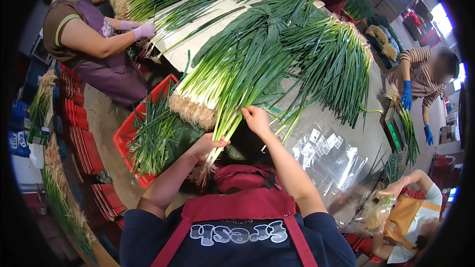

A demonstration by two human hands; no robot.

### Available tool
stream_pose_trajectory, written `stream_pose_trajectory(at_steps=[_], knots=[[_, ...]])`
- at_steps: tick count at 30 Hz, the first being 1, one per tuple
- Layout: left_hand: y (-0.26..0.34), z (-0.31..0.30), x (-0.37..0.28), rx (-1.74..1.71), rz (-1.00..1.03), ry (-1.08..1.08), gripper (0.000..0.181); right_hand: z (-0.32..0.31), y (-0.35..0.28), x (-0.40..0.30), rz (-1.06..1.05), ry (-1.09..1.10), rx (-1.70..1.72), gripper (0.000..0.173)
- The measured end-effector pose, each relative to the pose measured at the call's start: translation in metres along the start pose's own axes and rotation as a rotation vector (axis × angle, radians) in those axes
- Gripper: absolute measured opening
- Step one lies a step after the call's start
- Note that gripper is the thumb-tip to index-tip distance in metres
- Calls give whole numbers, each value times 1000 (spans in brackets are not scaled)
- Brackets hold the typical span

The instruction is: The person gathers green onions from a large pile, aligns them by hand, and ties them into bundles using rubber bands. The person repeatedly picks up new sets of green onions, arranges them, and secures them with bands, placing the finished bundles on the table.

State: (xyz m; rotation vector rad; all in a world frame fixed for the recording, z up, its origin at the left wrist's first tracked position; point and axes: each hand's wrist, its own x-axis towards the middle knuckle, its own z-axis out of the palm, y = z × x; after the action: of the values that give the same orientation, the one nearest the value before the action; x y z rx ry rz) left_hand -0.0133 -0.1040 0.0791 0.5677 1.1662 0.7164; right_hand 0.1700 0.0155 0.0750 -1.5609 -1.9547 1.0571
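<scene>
My left hand (pixel 205 147) is closed around the lower white stems of a small bunch of spring onions (pixel 227 128), just above their hanging roots. At the bunch's right edge, the thumb and forefinger of my right hand (pixel 256 120) pinch a stalk. Beyond my hands lies a large pile of spring onions (pixel 213 85), its tan roots facing me and its green leaves pointing away. Between the right fingertips, the exact part held is hidden.
At left stands a red crate (pixel 128 128) of green leaves. Clear plastic bags (pixel 330 163) with labels lie right, below another onion pile (pixel 330 70). A digital scale (pixel 392 129) stands farther right. Co-workers handle onions around the table, one wearing pink gloves (pixel 144 31). Red crates are stacked (pixel 87 150) at left.
</scene>
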Motion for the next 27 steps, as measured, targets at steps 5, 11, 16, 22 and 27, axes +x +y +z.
stream_pose_trajectory(at_steps=[5,11,16,22,27], knots=[[-14,-5,6,233,133,7,25,-19,-2,10,79,105,710,31],[-2,5,-4,-35,15,-32,24,-62,54,-6,-64,290,-612,38],[-7,1,2,-1,-8,-49,29,-25,42,-5,308,-209,397,50],[-8,3,1,51,23,-20,24,14,34,2,155,-90,250,40],[-13,4,3,115,93,-9,21,9,25,0,123,-18,139,35]])
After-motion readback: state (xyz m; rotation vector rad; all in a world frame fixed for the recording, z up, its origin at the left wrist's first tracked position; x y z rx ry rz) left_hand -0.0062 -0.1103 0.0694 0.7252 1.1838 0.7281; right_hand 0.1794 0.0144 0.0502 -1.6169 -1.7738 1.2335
